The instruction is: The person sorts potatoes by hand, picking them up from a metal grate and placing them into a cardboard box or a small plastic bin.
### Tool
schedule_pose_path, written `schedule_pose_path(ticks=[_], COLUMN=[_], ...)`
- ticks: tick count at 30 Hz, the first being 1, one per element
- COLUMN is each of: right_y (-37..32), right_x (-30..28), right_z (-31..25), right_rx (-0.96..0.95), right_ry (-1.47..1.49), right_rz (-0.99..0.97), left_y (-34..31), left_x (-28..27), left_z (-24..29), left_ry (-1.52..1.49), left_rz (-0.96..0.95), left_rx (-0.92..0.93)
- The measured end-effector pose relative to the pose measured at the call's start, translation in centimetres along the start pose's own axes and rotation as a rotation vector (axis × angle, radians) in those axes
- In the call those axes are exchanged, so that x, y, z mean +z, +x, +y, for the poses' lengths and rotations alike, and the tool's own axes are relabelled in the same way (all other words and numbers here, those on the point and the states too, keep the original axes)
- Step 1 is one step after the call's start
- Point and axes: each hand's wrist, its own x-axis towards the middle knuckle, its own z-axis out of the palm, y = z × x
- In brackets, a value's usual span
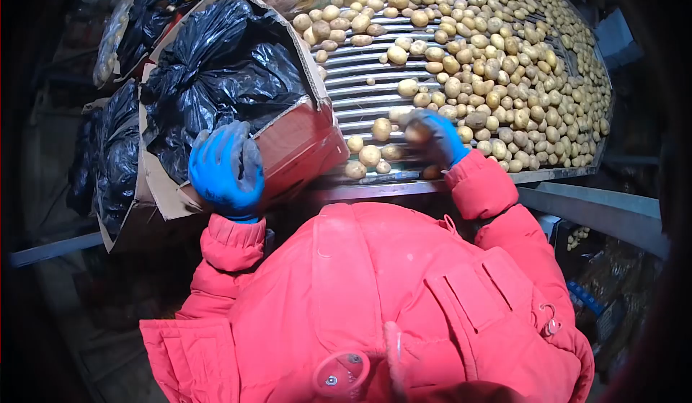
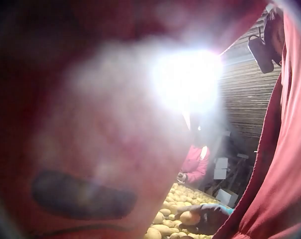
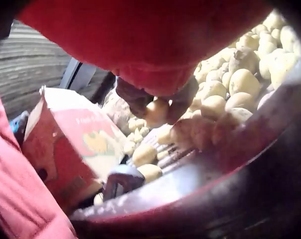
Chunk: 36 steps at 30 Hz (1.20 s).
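Observation:
My right hand (image 1: 436,135), in a blue glove with a dark palm, grips a potato (image 1: 417,132) over the near part of the slatted metal sorting table (image 1: 353,107). The right wrist view shows this potato (image 3: 157,110) between dark gloved fingers. Several loose potatoes (image 1: 370,156) lie on the slats just left of that hand. My left hand (image 1: 229,169), gloved alike, is at the near edge of a red cardboard box (image 1: 303,151), its fingers loosely bent and no potato showing in them. A black plastic bag (image 1: 216,71) fills the box.
A thick spread of potatoes (image 1: 504,78) covers the table's right and far parts. Its metal rim (image 1: 562,174) runs along the near side. More black bags (image 1: 119,151) stand at far left. Another person in a pink jacket (image 2: 195,164) is across the table.

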Motion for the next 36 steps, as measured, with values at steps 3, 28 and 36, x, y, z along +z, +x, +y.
schedule_pose_path(ticks=[3, 28, 36], right_y=[-0.4, -17.4, -27.5], right_x=[4.4, -10.2, -17.1], right_z=[1.2, -2.2, 13.9], right_rx=[0.283, 0.309, 0.479], right_ry=[-0.202, -0.294, -1.086], right_rz=[-0.153, 0.120, 0.545], left_y=[0.0, 0.6, 0.1], left_x=[0.1, -1.0, -0.3], left_z=[0.0, 0.8, 0.3], left_ry=[-0.004, -0.037, -0.044], left_rz=[0.003, 0.003, 0.001], left_rx=[0.000, 0.021, 0.037])
